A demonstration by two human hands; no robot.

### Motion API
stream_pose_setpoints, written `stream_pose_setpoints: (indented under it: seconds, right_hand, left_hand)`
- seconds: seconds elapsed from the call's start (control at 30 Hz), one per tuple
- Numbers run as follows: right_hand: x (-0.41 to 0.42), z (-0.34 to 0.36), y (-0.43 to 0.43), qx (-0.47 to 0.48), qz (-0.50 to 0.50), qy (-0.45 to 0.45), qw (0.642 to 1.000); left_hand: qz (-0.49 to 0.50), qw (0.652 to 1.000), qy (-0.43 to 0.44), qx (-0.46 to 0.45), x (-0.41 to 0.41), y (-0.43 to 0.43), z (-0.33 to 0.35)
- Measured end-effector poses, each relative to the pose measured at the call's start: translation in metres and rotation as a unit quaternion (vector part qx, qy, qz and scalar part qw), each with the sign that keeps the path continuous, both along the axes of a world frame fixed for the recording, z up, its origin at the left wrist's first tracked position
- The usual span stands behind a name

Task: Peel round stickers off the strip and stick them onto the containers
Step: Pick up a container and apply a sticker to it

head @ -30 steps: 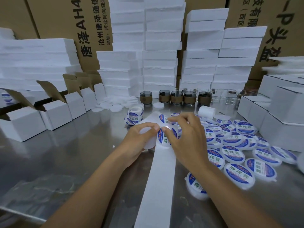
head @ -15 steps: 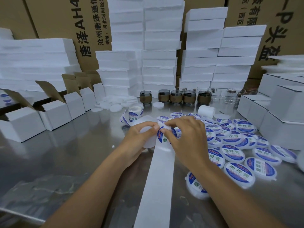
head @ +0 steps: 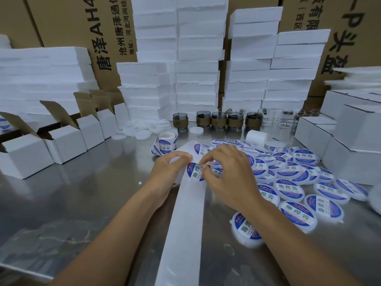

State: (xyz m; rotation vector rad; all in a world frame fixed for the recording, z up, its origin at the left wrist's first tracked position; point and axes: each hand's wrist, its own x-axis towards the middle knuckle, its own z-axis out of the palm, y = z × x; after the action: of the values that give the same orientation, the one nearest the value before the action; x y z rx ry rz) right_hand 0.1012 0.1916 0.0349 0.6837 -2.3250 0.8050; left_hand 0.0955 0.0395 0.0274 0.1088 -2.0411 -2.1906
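1. The round sticker (head: 195, 172) sits on the strip (head: 185, 223) at centre; the right hand (head: 228, 176) pinches its edge, its fingertips covering part of it.
2. The left hand (head: 168, 174) grips a white container (head: 175, 161), mostly hidden.
3. At 3 o'clock labelled containers (head: 289, 188) crowd the worktop (head: 82, 203); jars (head: 217, 119) stand at 12.

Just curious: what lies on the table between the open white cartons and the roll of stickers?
The head view shows a scatter of plain white round discs lying between the open cartons and the sticker roll.
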Motion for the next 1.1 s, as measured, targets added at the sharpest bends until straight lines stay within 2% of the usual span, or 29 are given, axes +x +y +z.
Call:
stream_pose_setpoints:
  seconds: [0.1, 0.2, 0.33, 0.43, 0.5, 0.63, 0.77, 0.83, 0.93, 1.03, 1.1]
  right_hand:
    - [0.003, 0.003, -0.003, -0.037, 0.015, -0.027, 0.999]
    - [0.007, 0.008, -0.004, -0.159, 0.029, -0.063, 0.985]
    - [0.006, 0.015, -0.002, -0.350, 0.041, -0.129, 0.927]
    - [0.003, 0.020, 0.000, -0.433, 0.067, -0.174, 0.882]
    - [0.003, 0.021, 0.001, -0.459, 0.089, -0.211, 0.859]
    - [0.002, 0.023, -0.001, -0.496, 0.116, -0.275, 0.815]
    - [0.003, 0.025, -0.001, -0.521, 0.133, -0.301, 0.787]
    - [0.003, 0.026, -0.001, -0.540, 0.147, -0.317, 0.766]
    - [0.004, 0.027, 0.000, -0.572, 0.177, -0.352, 0.719]
    - [0.005, 0.028, 0.000, -0.583, 0.221, -0.375, 0.685]
    - [0.006, 0.027, 0.000, -0.569, 0.246, -0.380, 0.687]
  left_hand:
    - [0.045, 0.999, 0.003, -0.016, -0.002, 0.000, -0.001]
    - [0.080, 0.996, 0.025, -0.027, -0.004, 0.000, -0.002]
    - [0.105, 0.994, 0.033, -0.024, -0.004, -0.002, -0.003]
    - [0.125, 0.991, 0.050, -0.010, -0.004, -0.002, 0.000]
    - [0.136, 0.989, 0.050, 0.035, -0.004, -0.003, 0.003]
    - [0.138, 0.967, 0.050, 0.209, -0.004, -0.009, 0.011]
    - [0.148, 0.941, 0.086, 0.292, -0.007, -0.018, 0.014]
    - [0.130, 0.933, 0.101, 0.322, -0.007, -0.024, 0.015]
    - [0.042, 0.907, 0.111, 0.405, -0.005, -0.031, 0.015]
    - [-0.048, 0.904, 0.083, 0.416, -0.001, -0.029, 0.016]
    - [-0.093, 0.922, 0.054, 0.373, -0.001, -0.021, 0.014]
